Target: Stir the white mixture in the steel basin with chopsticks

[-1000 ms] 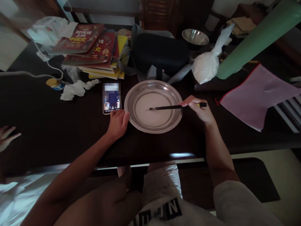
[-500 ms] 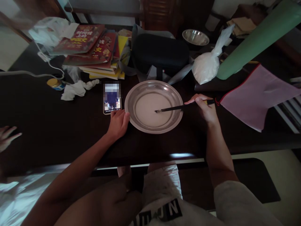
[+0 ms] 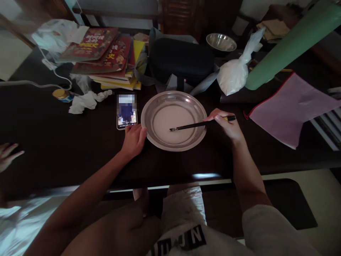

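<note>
A wide metal basin (image 3: 147, 135) holding cloudy whitish liquid (image 3: 173, 117) sits on the dark table in front of me. My right hand (image 3: 226, 124), at the basin's right side, is closed around black chopsticks (image 3: 191, 125) with a gold band. They slant over the right rim, and their pale tips are at the liquid near the middle. My left hand (image 3: 134, 140) lies on the table with its thumb against the basin's left rim. Its fingers reach forward to the lower edge of a lit phone (image 3: 127, 115).
Behind the basin is a black case (image 3: 182, 58), with a stack of books (image 3: 106, 57) to its left. A knotted white bag (image 3: 233, 76), a green roll (image 3: 287, 46) and a pink pouch (image 3: 287, 106) lie to the right. Another person's hand (image 3: 9, 154) shows at the left edge.
My right hand and the chopsticks have shifted a little left, so the tips sit further left and slightly nearer me in the basin. My left hand has stayed put.
</note>
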Available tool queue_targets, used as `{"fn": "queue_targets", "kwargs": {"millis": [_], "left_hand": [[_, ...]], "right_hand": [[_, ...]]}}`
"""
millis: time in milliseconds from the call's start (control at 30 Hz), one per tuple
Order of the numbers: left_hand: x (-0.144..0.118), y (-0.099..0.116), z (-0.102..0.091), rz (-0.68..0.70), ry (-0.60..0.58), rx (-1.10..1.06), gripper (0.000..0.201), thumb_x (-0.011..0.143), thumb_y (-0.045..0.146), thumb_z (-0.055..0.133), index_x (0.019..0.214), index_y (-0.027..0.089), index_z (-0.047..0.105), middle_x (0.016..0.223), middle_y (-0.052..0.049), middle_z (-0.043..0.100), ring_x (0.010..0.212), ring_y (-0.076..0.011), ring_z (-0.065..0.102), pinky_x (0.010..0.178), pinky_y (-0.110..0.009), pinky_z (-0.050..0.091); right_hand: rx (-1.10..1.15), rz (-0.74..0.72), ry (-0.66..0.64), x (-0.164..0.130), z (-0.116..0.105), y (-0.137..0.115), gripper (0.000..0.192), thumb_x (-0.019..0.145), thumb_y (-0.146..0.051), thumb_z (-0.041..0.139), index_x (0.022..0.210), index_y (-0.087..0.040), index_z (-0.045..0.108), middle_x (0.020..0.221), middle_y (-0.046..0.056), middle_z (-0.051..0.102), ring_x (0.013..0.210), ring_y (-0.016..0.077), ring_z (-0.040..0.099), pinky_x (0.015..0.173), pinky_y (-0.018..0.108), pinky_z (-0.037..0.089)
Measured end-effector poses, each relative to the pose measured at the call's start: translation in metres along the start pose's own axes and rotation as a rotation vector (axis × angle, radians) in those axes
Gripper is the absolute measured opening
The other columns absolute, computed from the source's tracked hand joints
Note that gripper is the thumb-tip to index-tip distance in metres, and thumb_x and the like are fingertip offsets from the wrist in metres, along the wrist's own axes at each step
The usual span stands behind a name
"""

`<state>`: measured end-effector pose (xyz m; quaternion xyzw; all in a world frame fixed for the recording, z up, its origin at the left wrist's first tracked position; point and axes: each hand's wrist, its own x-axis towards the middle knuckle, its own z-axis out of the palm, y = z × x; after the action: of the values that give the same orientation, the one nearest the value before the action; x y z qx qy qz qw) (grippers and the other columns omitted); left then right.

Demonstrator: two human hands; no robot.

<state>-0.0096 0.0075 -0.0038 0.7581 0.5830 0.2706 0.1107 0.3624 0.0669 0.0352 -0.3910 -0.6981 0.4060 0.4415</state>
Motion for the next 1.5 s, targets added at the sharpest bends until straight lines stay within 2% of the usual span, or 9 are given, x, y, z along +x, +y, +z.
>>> {"fn": "queue_targets", "kwargs": {"millis": [67, 233, 400, 567, 767, 933, 1100, 1300, 1500], "left_hand": [[-0.0002, -0.0008, 0.0005, -0.007, -0.002, 0.002, 0.067, 0.103, 0.061, 0.005, 0.071, 0.023, 0.049, 0.078, -0.006, 0.064, 0.079, -0.0236, 0.059, 0.083, -0.042, 0.040], [0.0000, -0.0006, 0.0009, -0.019, -0.007, -0.006, 0.068, 0.102, 0.063, 0.004, 0.070, 0.023, 0.050, 0.076, -0.006, 0.062, 0.079, -0.0241, 0.059, 0.084, -0.042, 0.040], [0.0001, -0.0004, 0.0010, -0.023, -0.003, -0.010, 0.069, 0.101, 0.064, 0.005, 0.070, 0.023, 0.050, 0.076, -0.007, 0.063, 0.079, -0.0246, 0.059, 0.083, -0.043, 0.041], [0.0001, 0.0003, 0.0003, -0.020, -0.001, 0.007, 0.069, 0.102, 0.063, 0.004, 0.070, 0.022, 0.049, 0.077, -0.007, 0.064, 0.079, -0.0239, 0.060, 0.083, -0.043, 0.042], [0.0012, 0.0033, -0.0022, -0.007, -0.012, 0.010, 0.070, 0.100, 0.065, 0.000, 0.068, 0.023, 0.046, 0.075, -0.008, 0.065, 0.076, -0.0248, 0.059, 0.081, -0.045, 0.042], [0.0006, 0.0022, -0.0013, -0.011, -0.021, 0.007, 0.071, 0.101, 0.065, 0.001, 0.071, 0.022, 0.050, 0.079, -0.009, 0.065, 0.081, -0.0252, 0.060, 0.083, -0.044, 0.040], [0.0004, 0.0025, -0.0014, -0.020, -0.019, -0.017, 0.071, 0.101, 0.066, 0.003, 0.071, 0.023, 0.051, 0.077, -0.008, 0.063, 0.081, -0.0250, 0.059, 0.083, -0.044, 0.039], [0.0001, 0.0025, -0.0016, -0.015, -0.022, -0.020, 0.071, 0.101, 0.064, 0.004, 0.072, 0.022, 0.052, 0.077, -0.009, 0.062, 0.080, -0.0259, 0.058, 0.083, -0.044, 0.038], [-0.0002, 0.0013, -0.0010, -0.007, -0.017, 0.013, 0.070, 0.102, 0.063, 0.002, 0.072, 0.022, 0.050, 0.078, -0.008, 0.065, 0.081, -0.0248, 0.060, 0.083, -0.043, 0.040]], "right_hand": [[-0.018, 0.008, -0.021, 0.0002, 0.0002, -0.0006, 0.024, 0.091, -0.048, 0.064, 0.090, -0.031, 0.081, 0.091, 0.001, 0.080, 0.093, 0.0210, 0.073, 0.090, 0.040, 0.054], [0.028, 0.001, 0.136, -0.0003, -0.0030, 0.0015, 0.024, 0.092, -0.046, 0.063, 0.084, -0.032, 0.081, 0.079, -0.001, 0.077, 0.080, 0.0184, 0.072, 0.082, 0.037, 0.055], [-0.012, 0.031, -0.004, -0.0007, 0.0007, -0.0025, 0.024, 0.090, -0.050, 0.064, 0.088, -0.032, 0.081, 0.089, 0.001, 0.079, 0.092, 0.0223, 0.073, 0.090, 0.042, 0.056], [-0.018, 0.025, 0.140, -0.0003, -0.0024, -0.0014, 0.028, 0.091, -0.051, 0.063, 0.084, -0.030, 0.080, 0.080, 0.000, 0.078, 0.083, 0.0207, 0.073, 0.083, 0.040, 0.056], [-0.007, 0.011, -0.033, 0.0000, -0.0006, 0.0011, 0.022, 0.092, -0.045, 0.064, 0.090, -0.032, 0.081, 0.093, 0.001, 0.080, 0.095, 0.0213, 0.073, 0.093, 0.040, 0.053], [-0.020, 0.024, 0.128, 0.0003, -0.0025, 0.0003, 0.026, 0.091, -0.049, 0.063, 0.085, -0.031, 0.081, 0.082, 0.000, 0.079, 0.083, 0.0200, 0.073, 0.085, 0.039, 0.055], [-0.023, 0.028, -0.028, 0.0003, 0.0001, -0.0035, 0.027, 0.091, -0.051, 0.063, 0.087, -0.031, 0.081, 0.089, 0.001, 0.081, 0.092, 0.0215, 0.073, 0.090, 0.041, 0.054], [-0.006, 0.034, 0.132, -0.0002, -0.0016, 0.0006, 0.030, 0.090, -0.054, 0.064, 0.081, -0.030, 0.079, 0.079, 0.000, 0.078, 0.079, 0.0205, 0.072, 0.083, 0.040, 0.056], [-0.021, 0.036, -0.001, -0.0001, -0.0005, 0.0002, 0.026, 0.090, -0.052, 0.064, 0.089, -0.032, 0.081, 0.090, 0.001, 0.080, 0.092, 0.0223, 0.073, 0.092, 0.043, 0.055]]}}
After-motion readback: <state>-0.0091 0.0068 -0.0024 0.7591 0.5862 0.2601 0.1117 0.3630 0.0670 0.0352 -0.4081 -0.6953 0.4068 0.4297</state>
